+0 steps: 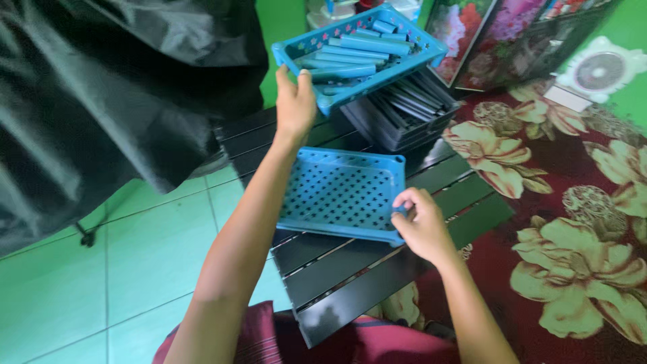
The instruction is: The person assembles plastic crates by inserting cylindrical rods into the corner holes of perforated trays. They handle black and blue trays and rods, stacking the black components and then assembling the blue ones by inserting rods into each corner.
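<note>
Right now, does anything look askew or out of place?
Yes. The blue basket of tubes held by the left hand sits tilted atop the dark tray stack. The right hand grips an empty blue basket, which lies flat.

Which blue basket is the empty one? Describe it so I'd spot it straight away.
Find the low black slatted table. The empty blue basket lies flat at its middle, the right hand gripping its near corner. Unlike the tilted blue basket of tubes that the left hand holds, its star-punched bottom is bare.
</note>
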